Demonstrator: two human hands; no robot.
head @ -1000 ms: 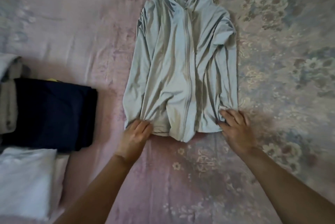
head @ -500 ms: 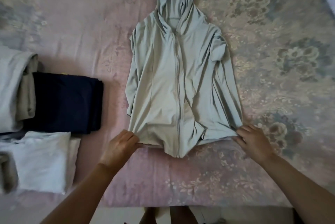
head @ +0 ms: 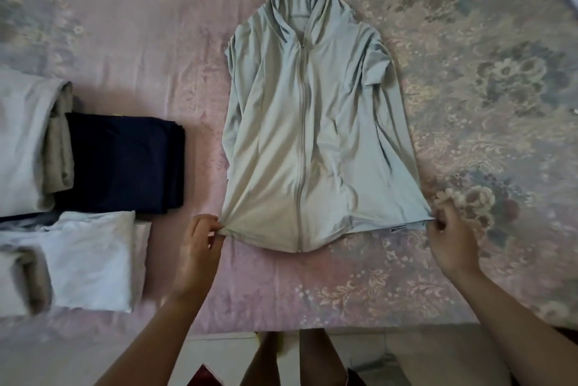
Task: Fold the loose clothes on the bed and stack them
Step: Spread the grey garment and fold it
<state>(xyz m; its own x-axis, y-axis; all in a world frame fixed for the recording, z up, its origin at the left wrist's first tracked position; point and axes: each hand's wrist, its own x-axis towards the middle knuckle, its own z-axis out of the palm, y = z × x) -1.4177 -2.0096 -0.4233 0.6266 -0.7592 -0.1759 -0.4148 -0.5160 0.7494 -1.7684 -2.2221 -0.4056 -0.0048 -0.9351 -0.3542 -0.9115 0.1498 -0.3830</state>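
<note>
A pale grey-green zip hoodie point(head: 312, 135) lies face up on the bed, hood pointing away from me, sleeves tucked along its sides. My left hand point(head: 200, 245) pinches the hem's left corner. My right hand point(head: 450, 238) pinches the hem's right corner, and the hem is stretched wide between them. To the left lie folded clothes: a dark navy piece point(head: 125, 163), a white piece point(head: 90, 260) in front of it, and a light grey and beige pile point(head: 34, 141) at the far left.
The bed is covered by a pink floral sheet point(head: 469, 104). Its near edge point(head: 344, 328) runs just in front of my hands, with pale floor and my legs below it. A white object shows at the top right corner.
Both hands have pulled the hem toward the bed's near edge and spread it wider. The hoodie now lies flatter, with fewer wrinkles, and the whole hood is in view.
</note>
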